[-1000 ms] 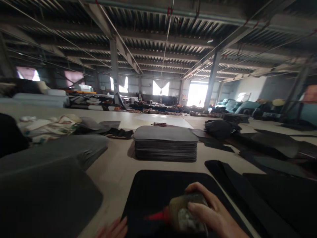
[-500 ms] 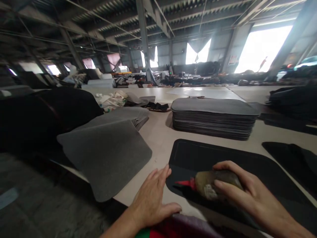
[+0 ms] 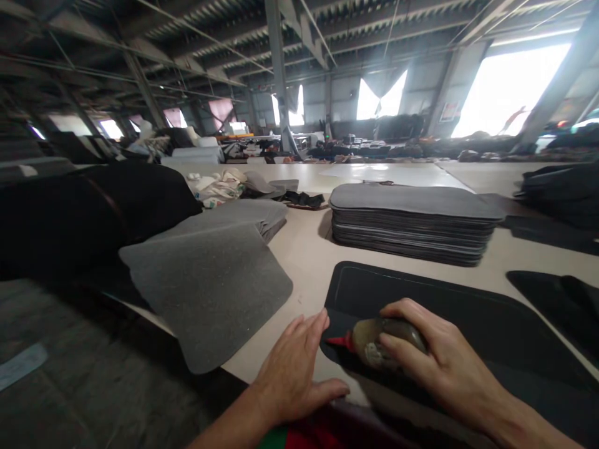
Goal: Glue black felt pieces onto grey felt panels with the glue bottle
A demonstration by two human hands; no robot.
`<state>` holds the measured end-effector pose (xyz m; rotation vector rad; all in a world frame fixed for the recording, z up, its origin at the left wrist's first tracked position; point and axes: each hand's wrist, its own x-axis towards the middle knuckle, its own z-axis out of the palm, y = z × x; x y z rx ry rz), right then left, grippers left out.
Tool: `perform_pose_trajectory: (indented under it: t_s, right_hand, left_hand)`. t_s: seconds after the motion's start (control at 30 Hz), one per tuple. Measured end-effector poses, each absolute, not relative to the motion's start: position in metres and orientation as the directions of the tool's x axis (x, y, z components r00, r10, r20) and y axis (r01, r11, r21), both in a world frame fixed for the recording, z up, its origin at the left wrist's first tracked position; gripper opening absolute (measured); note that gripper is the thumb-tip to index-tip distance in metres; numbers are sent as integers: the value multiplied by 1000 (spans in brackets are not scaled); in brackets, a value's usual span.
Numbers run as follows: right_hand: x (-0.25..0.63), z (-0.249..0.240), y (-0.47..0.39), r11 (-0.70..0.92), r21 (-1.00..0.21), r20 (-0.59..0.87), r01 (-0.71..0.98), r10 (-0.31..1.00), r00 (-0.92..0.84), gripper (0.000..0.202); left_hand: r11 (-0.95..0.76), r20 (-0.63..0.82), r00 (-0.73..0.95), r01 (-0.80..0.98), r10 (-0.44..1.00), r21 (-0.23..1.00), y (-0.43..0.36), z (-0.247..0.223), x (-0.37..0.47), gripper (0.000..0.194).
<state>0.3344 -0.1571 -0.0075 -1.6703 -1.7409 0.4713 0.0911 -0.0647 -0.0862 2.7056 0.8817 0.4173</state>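
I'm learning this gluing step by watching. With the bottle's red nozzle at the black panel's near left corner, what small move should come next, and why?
Probably draw the glue bottle along the black panel's left edge. The right hand holds it with the red nozzle low over that corner, and the left hand lies flat on the table, fingertips at the panel's edge.

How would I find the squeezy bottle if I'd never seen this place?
Start at the long pale table. On the black mat nearest its front edge, the right hand grips a murky brown bottle. It alone has a red pointed tip.
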Motion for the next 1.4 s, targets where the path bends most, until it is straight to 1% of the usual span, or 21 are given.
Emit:
perform_pose_trajectory:
  t_s: [0.23, 0.3, 0.47, 0.63, 0.87, 0.97, 1.07, 1.23, 1.4]
  right_hand:
    - [333, -6, -150, 97, -654, 193, 750, 980, 41, 25]
    - [332, -5, -147, 84, -656, 183, 750, 982, 50, 26]
    - [335, 0, -144, 65, -654, 170, 754, 983, 63, 28]
    - [341, 5, -146, 23, -644, 150, 765, 984, 97, 29]
    - [342, 5, -148, 25, -637, 150, 771, 984, 92, 30]
    - [346, 9, -153, 3, -621, 134, 784, 986, 102, 31]
    - [353, 15, -160, -39, -607, 100, 794, 987, 124, 34]
    - [371, 21, -177, -121, -587, 50, 801, 981, 185, 37]
    - [394, 21, -201, -173, -567, 56, 805, 968, 247, 37]
  left_hand:
    - [-774, 163, 776, 538, 609, 333, -65, -82, 91, 102]
    - [-771, 152, 775, 546, 613, 328, -65, -83, 92, 105]
    - [-788, 179, 783, 529, 596, 315, -64, -85, 91, 107]
    - [-793, 204, 782, 511, 589, 332, -64, -88, 91, 111]
    - [-779, 182, 773, 537, 608, 323, -63, -90, 91, 104]
    - [-782, 195, 772, 531, 605, 328, -64, -89, 92, 106]
    - [-792, 206, 775, 530, 597, 302, -63, -90, 92, 104]
    - [-806, 182, 791, 539, 584, 244, -60, -91, 91, 96]
    - [-837, 259, 796, 517, 547, 177, -58, -94, 89, 88]
